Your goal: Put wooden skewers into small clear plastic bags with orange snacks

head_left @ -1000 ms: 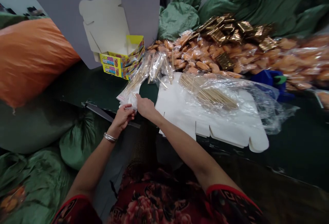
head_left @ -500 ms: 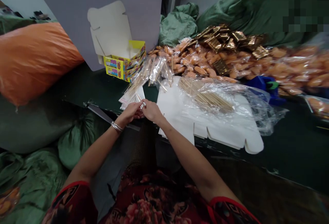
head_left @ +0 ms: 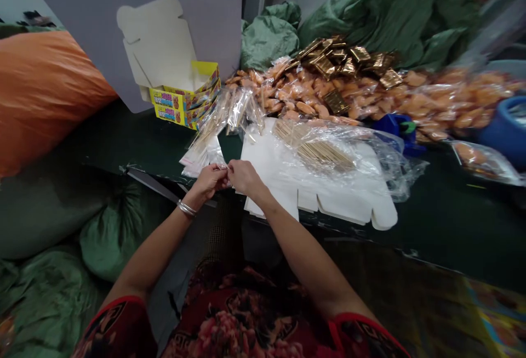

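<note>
My left hand (head_left: 210,180) and my right hand (head_left: 244,177) meet at the table's front edge, both closed in a pinch. Between them is a small clear plastic bag (head_left: 215,151), its upper part standing above the fingers. Whether a stick is inside it I cannot tell. Just beyond lie flat plastic bags (head_left: 192,160) and filled bags of wooden sticks (head_left: 242,110). To the right, loose wooden sticks (head_left: 322,152) rest on a clear plastic sheet over white flattened cartons (head_left: 271,182).
Two stacked yellow boxes (head_left: 172,107) stand at the back left, the top one's lid raised. A heap of wrapped orange pieces (head_left: 304,92) with gold packets (head_left: 349,64) stretches along the back. A blue tape dispenser-like object (head_left: 398,130) sits right. Green sacks (head_left: 109,232) lie lower left.
My hands have drawn slightly closer together on the bag, which now shows wider above the fingers. The view has turned right, bringing a blue container into sight.
</note>
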Available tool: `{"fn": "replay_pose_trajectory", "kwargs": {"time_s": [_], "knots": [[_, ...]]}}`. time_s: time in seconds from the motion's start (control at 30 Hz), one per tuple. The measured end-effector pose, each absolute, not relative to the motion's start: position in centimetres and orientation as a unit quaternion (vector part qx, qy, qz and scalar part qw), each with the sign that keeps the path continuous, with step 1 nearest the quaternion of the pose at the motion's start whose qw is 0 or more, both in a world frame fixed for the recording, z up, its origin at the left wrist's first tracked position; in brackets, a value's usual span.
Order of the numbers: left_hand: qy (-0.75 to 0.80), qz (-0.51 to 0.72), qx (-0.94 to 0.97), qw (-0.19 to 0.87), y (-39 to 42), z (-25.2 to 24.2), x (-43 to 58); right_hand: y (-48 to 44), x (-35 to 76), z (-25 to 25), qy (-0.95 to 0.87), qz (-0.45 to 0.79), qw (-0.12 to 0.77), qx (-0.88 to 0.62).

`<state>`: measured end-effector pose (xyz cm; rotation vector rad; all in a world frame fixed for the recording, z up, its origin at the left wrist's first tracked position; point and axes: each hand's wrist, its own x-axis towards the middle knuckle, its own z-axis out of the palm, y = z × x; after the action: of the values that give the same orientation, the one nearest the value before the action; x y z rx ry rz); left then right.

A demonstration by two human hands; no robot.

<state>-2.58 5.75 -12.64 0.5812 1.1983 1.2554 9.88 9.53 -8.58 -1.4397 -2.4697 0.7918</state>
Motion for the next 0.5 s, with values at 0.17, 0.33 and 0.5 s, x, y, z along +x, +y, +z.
{"fn": "replay_pose_trajectory", "kwargs": {"time_s": [0.17, 0.33, 0.5], "knots": [[0.504, 0.560, 0.252, 0.608, 5.7, -12.5, -2.3, 11.9, 7.8, -7.6, -0.809, 0.255, 0.103, -0.519], [0.510, 0.582, 0.246, 0.584, 5.8, -12.8, -2.0, 8.6, 9.0, -9.6, -0.797, 0.307, 0.236, -0.464], [0.521, 0.564, 0.275, 0.579, 4.1, -13.0, -0.4, 7.3, 8.2, -11.2, -0.745, 0.251, 0.377, -0.489]]}}
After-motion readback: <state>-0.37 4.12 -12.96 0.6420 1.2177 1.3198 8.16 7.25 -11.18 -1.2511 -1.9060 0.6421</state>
